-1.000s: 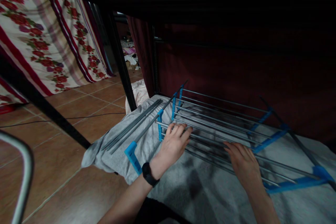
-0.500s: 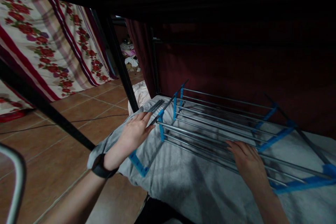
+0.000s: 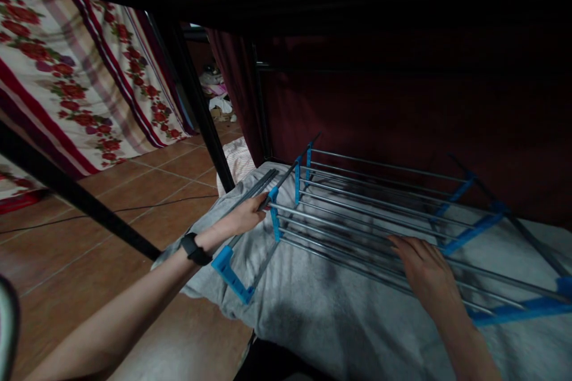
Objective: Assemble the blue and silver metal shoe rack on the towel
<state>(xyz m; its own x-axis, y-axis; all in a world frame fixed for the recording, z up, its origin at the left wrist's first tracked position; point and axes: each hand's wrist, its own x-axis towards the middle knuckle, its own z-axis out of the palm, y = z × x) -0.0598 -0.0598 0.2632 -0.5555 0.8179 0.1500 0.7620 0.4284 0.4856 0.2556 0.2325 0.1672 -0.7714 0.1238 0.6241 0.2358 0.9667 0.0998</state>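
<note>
A rack of grey metal rods with blue plastic brackets (image 3: 276, 226), resembling a folding drying rack, lies across a grey blanket (image 3: 313, 303). My left hand (image 3: 247, 215) is closed at the rack's left end, thumb and fingers around the side bar beside a blue corner joint (image 3: 272, 193). Part of the grip is hidden behind the hand. My right hand (image 3: 426, 265) lies over the front rods toward the right, fingers together and curled over a rod; their undersides are hidden. Below my left hand, a blue end piece (image 3: 230, 274) angles out over the blanket.
A dark bed frame post (image 3: 201, 101) and a slanting rail (image 3: 80, 190) stand at the left. Low overhead is a dark surface. A maroon curtain (image 3: 402, 113) hangs behind the rack. Beyond are a floral cloth (image 3: 102, 77), a tiled floor (image 3: 147, 184) and a cable (image 3: 156, 203).
My left hand has shifted right and slightly down, from lying flat with fingers extended to closing around the side bar by the corner joint. My right hand stays on the rods.
</note>
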